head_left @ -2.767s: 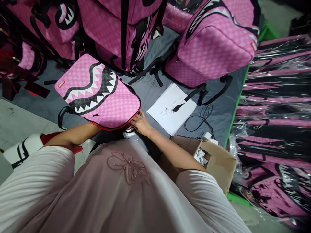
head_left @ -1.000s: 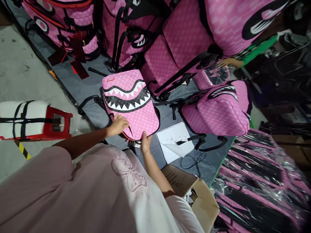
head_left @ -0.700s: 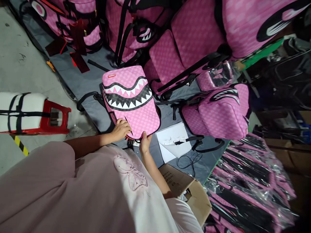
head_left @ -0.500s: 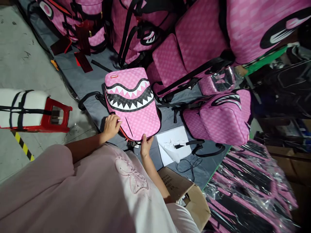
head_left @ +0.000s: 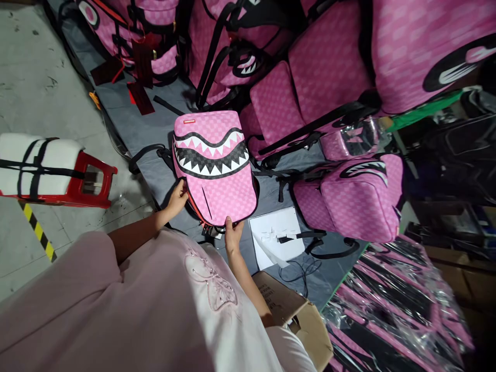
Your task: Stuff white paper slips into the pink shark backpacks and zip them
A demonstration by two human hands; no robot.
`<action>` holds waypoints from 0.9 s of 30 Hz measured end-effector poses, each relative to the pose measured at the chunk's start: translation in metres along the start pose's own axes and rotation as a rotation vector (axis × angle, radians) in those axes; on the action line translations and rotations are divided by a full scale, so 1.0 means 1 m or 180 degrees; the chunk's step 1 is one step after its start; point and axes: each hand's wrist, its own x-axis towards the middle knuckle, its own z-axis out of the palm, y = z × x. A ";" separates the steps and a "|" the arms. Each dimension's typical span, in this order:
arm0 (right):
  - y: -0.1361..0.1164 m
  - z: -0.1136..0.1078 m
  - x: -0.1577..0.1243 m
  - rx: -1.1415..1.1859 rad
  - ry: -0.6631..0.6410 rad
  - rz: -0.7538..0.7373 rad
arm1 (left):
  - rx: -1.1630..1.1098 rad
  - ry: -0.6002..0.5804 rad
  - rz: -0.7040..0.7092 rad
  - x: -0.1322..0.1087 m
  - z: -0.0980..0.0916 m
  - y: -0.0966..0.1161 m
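A pink checked backpack (head_left: 228,194) with a black-and-white shark-mouth print lies in front of me, printed face up. My left hand (head_left: 177,199) is closed on its left side edge, beside the red-lined zip opening. The fingers there are partly hidden by the edge. At the near bottom edge, my right hand (head_left: 233,235) holds the backpack with the thumb on top and the fingers underneath. Between the two hands, a small tag (head_left: 211,231) pokes out below the bag. Black straps (head_left: 147,152) stick out on the left.
Another pink backpack (head_left: 356,201) lies to the right, beside white paper sheets (head_left: 275,222). Larger pink bags (head_left: 329,62) crowd the back of the grey-covered table (head_left: 116,119). An open carton (head_left: 279,294) stands near my right arm. Plastic-wrapped bags (head_left: 391,305) and a red stool (head_left: 93,178) flank the table.
My left hand has moved off the front face of the backpack, near the slit, onto its left side edge. My right hand keeps its hold. The view has shifted slightly.
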 end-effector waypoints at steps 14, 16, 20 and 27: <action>-0.004 0.010 -0.008 0.0073 0.0000 0.0086 | 0.1387 -0.0488 0.0503 0.006 -0.059 0.042; -0.006 0.023 -0.011 0.0168 0.0139 0.0133 | 0.1627 -0.0913 0.0705 -0.008 -0.062 0.052; -0.016 0.042 -0.014 0.0304 0.0348 0.0258 | 0.1937 -0.1926 0.0975 -0.045 -0.050 0.066; -0.018 0.010 -0.048 -0.0237 0.0301 0.0105 | 0.2258 -0.2264 0.0608 -0.070 -0.032 0.086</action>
